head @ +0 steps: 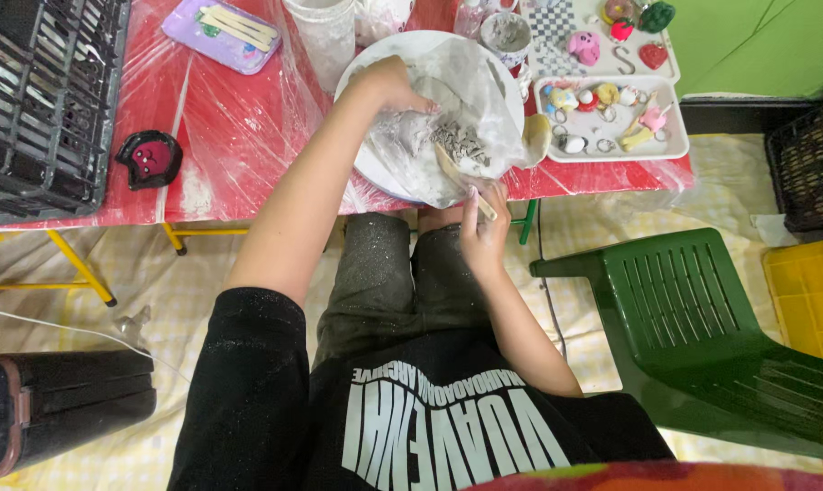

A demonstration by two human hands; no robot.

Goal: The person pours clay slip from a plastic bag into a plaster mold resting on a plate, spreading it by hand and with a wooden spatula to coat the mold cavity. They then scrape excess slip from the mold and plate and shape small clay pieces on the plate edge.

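Two hands work over a white bowl (361, 159) at the near edge of a red, plastic-covered table (239, 136). The left hand (395, 84) presses down, fingers curled, on the clear plastic bag (470, 86) of white plaster powder and grey lumps lying in the bowl. The right hand (484, 232) grips a wooden stick (461, 180), its tip dipped into the grey lumps. Just right of the bowl sits a white tray (611, 150) of small painted figures; a green plastic chair (702, 327) stands beside the person's knees.
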